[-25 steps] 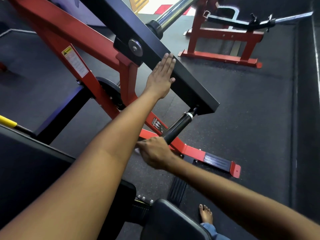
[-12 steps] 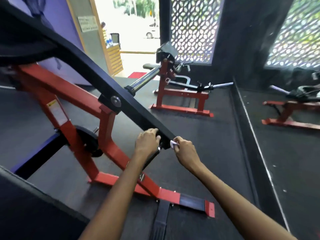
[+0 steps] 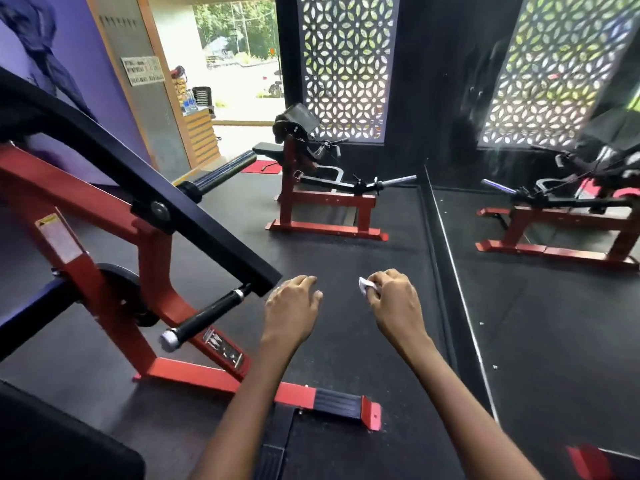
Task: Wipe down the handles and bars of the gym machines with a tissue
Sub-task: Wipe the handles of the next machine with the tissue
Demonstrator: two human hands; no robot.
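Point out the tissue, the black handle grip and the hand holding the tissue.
tissue (image 3: pixel 365 285), head view, white crumpled end.
black handle grip (image 3: pixel 207 316), head view, middle of grip.
right hand (image 3: pixel 394 299), head view, back of hand.

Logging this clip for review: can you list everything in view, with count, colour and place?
Plate-loaded machine: one, red frame with black arm, left.
Handle: one, black grip with silver cap, hanging under the arm's end, left of the hands.
Weight sleeve: one, dark metal, jutting from the arm, centre left.
Second machine: one, red and black, centre back.
Mirror: one, right wall, reflecting a red machine.
Lattice screen: one, pale cut-out pattern, back wall.
Floor: black rubber.
Tissue: one, white, pinched in the right hand.
Left hand: relaxed, holding nothing.
Right hand: curled round the tissue.
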